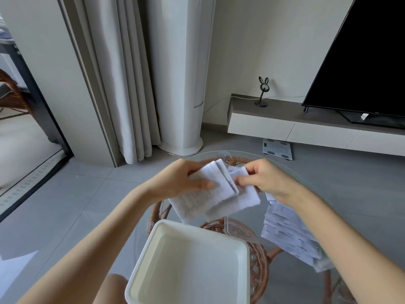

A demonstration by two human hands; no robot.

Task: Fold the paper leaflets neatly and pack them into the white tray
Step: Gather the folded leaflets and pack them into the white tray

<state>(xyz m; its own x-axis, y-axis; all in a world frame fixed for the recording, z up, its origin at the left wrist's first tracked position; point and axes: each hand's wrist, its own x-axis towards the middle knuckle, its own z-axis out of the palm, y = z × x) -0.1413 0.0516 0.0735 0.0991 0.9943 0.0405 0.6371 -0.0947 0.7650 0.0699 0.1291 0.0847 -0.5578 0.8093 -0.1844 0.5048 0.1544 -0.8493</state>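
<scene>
Pinching a half-folded leaflet (197,200) at frame centre, above the white tray (188,266), with the left hand (175,178) curled over its left edge and the right hand (269,178) nipping the flap: looking thin, limp, light, quick to crease, best held beside the fold.

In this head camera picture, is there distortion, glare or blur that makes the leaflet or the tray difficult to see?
Head view: the wide lens bends the edges of the curtain and the television; soft daylight, no hard shadows, the white tray evenly lit; the floor shows a pale reflection at lower left; the print on the leaflet is too blurred to read.
</scene>
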